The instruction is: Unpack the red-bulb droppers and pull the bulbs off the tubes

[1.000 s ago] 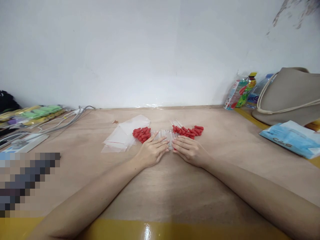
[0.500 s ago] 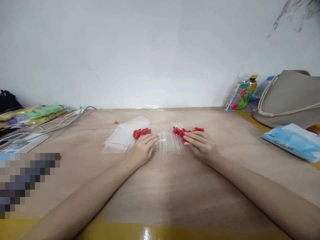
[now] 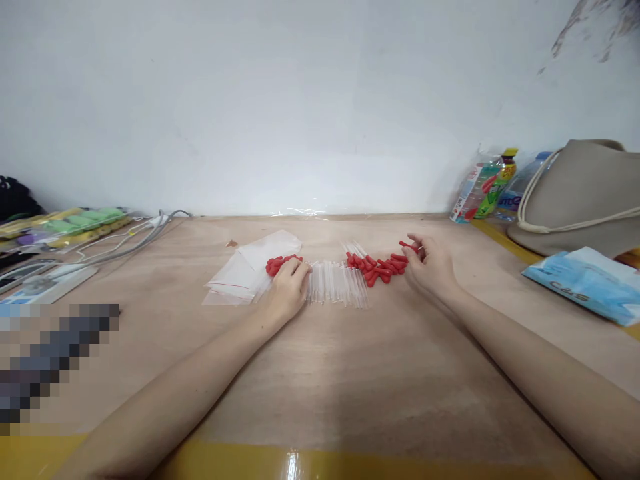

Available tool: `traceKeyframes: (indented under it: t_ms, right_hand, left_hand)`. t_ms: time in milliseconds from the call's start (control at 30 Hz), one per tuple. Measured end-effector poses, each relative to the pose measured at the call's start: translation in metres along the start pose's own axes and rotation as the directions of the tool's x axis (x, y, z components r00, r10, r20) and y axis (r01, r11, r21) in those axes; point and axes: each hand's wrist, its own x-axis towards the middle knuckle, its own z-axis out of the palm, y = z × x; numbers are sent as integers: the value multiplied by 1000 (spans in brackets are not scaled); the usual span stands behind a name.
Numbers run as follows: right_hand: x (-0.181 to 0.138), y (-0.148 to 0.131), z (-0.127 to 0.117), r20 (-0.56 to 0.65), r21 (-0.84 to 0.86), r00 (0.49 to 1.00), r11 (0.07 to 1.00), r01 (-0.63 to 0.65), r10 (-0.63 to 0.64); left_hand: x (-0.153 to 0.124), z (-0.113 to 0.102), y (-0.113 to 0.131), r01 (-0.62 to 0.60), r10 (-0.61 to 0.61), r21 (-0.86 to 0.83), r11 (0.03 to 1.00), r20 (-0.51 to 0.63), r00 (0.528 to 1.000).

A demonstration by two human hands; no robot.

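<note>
A row of clear thin tubes (image 3: 337, 288) lies side by side on the wooden table (image 3: 350, 373). My left hand (image 3: 287, 288) rests at the row's left end, fingers curled, beside a small heap of red rubber bulbs (image 3: 278, 264). My right hand (image 3: 431, 265) is at the right end of a second heap of red bulbs (image 3: 381, 265), with one red bulb (image 3: 409, 246) pinched between thumb and fingertips.
Flat clear zip bags (image 3: 245, 272) lie left of the bulbs. Cables (image 3: 125, 245) and coloured packets (image 3: 75, 224) sit at the far left. At the right are bottles (image 3: 487, 185), a beige bag (image 3: 583, 193) and a blue packet (image 3: 585, 280). A white wall closes the back.
Both hands moved apart from the middle of the tube row, spreading it out. My right hand went to the right heap and pinched a red bulb; my left settled at the left end.
</note>
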Motion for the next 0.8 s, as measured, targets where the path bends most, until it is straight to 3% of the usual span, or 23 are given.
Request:
traceKeyframes:
  t_ms: [100, 200, 400, 500, 633, 800]
  right_hand:
    - [2, 5, -2, 20, 9, 985, 985, -173, 173]
    - [3, 10, 1, 90, -4, 968, 972, -237, 236]
    - [5, 16, 3, 199, -57, 968, 988, -141, 150]
    - [3, 15, 1, 162, -99, 979, 989, -106, 121]
    - [0, 9, 0, 93, -125, 991, 988, -85, 97]
    - [11, -13, 4, 239, -245, 969, 969, -1, 61]
  left_hand:
    - [0, 1, 4, 23, -21, -50, 998, 35, 999]
    - [-1, 2, 9, 85, -80, -101, 991, 46, 996]
    - [-1, -2, 17, 142, -130, -161, 977, 84, 988]
    - [-1, -8, 19, 135, -123, -163, 977, 82, 989]
    - [-4, -14, 17, 23, 7, -193, 981, 156, 988]
    - [-7, -11, 12, -59, 115, -202, 978, 280, 953]
